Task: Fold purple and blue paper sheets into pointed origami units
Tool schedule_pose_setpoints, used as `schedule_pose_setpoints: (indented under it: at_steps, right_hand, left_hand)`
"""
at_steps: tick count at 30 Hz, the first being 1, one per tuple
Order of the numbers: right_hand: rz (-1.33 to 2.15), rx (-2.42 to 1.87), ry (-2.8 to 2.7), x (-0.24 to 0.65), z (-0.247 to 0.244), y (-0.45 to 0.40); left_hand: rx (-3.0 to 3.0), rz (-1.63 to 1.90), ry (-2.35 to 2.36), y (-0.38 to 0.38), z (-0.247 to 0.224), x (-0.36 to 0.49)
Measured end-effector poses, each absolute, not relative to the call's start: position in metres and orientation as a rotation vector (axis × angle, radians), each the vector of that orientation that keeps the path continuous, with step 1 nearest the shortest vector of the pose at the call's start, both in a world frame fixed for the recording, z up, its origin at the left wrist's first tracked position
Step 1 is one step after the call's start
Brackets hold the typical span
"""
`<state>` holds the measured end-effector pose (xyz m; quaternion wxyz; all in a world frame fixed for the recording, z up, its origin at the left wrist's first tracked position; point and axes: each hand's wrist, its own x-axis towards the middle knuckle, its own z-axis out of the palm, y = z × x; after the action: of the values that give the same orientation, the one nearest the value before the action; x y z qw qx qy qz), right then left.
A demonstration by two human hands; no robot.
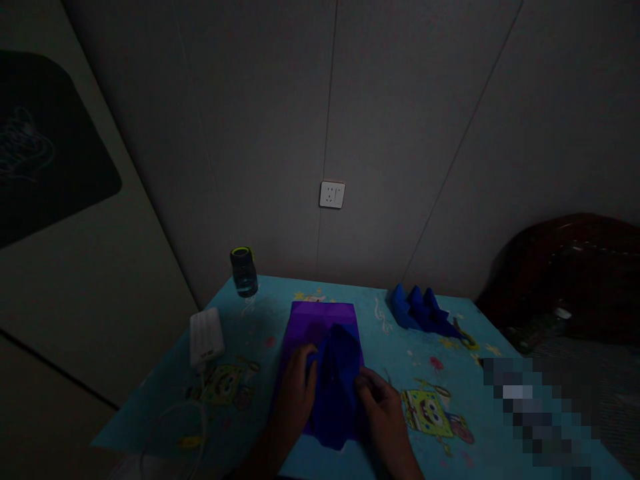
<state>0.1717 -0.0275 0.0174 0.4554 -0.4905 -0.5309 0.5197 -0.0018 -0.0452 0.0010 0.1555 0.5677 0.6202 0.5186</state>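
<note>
A piece of folded blue paper [336, 393] is between my two hands, above the near part of a purple sheet [320, 313] on the table. My left hand [299, 383] is closed on its left edge, thumb and fingers together. On the opposite edge, my right hand [383, 403] pinches the paper between thumb and curled fingers. The blue paper has creased flaps and a raised ridge; its exact form is hard to make out in the dim light. Several folded blue paper shapes [420, 310] stand in a row at the back right.
The table [270, 400] wears a turquoise cartoon cover. At left are a white power bank [207, 337] with a cable [204, 407] and a dark bottle [244, 272]. Scissors [467, 338] with yellow handles lie beside the blue shapes. A wall with a socket [333, 195] rises behind.
</note>
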Motion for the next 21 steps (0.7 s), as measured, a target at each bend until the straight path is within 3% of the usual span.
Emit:
schedule_pose_setpoints:
  at_steps: [16, 21]
  right_hand:
    - [1.208, -1.139, -1.54, 0.164, 0.029, -0.038]
    - [1.208, -1.123, -1.541, 0.165, 0.03, -0.039]
  left_hand:
    - [1.793, 0.937, 2.014, -0.043, 0.02, -0.002]
    - [1.787, 0.952, 2.004, -0.04, 0.019, -0.004]
